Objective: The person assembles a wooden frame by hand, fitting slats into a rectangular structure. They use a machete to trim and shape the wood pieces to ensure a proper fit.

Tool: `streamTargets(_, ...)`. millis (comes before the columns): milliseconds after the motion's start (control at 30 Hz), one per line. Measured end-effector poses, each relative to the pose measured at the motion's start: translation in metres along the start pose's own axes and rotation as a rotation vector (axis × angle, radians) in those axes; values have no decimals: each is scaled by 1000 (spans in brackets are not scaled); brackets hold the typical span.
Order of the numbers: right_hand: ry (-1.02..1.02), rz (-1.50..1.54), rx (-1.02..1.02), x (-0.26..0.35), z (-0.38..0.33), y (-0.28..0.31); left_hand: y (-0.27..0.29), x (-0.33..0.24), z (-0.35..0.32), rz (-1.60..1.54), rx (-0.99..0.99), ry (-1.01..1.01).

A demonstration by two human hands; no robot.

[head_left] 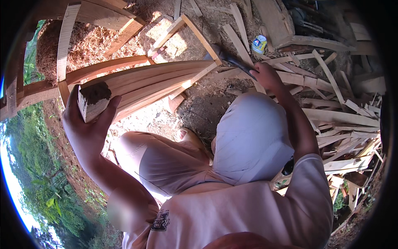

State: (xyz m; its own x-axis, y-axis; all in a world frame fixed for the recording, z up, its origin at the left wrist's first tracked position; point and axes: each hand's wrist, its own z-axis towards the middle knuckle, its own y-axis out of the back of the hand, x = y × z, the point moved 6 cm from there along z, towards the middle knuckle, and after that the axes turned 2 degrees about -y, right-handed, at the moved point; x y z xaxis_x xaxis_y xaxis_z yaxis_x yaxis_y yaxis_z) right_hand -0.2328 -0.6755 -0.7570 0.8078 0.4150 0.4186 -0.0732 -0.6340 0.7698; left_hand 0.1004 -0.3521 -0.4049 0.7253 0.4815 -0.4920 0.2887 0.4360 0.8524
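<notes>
My left hand (85,124) grips a short block of wood (93,100) with a dark end face, held up at the left. Behind it lies a bundle of long curved wooden slats (153,81) running to the right. My right hand (267,76) is closed around the dark handle of a tool (236,62), whose dark head points toward the far end of the slats. My bent knees in pale trousers (248,137) fill the middle of the view.
Many split wooden strips and offcuts (331,116) are piled on the right. A small can (259,43) stands among planks at the top. Curved wooden frames (66,45) and sawdust-strewn ground lie at the upper left; green plants grow at the lower left.
</notes>
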Motion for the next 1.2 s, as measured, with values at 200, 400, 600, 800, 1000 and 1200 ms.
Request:
streamTargets(200, 41, -410, -115, 26, 16, -26, 27, 48, -27, 47, -79, 12)
streamTargets(400, 58, -195, 128, 120, 46, -8, 41, 72, -42, -63, -83, 50)
streamTargets(600, 237, 257, 202, 163, 86, -45, 46, 84, -41, -456, -96, 40)
streamTargets(800, 203, 347, 299, 147, 98, -55, 41, 97, -47, -599, -99, -16)
streamTargets(1000, 222, 114, 160, 160, 79, -50, 43, 83, -59, -451, -165, 97)
streamTargets(1200, 339, -289, -262, 174, 63, -33, 34, 57, -40, -321, -130, 113)
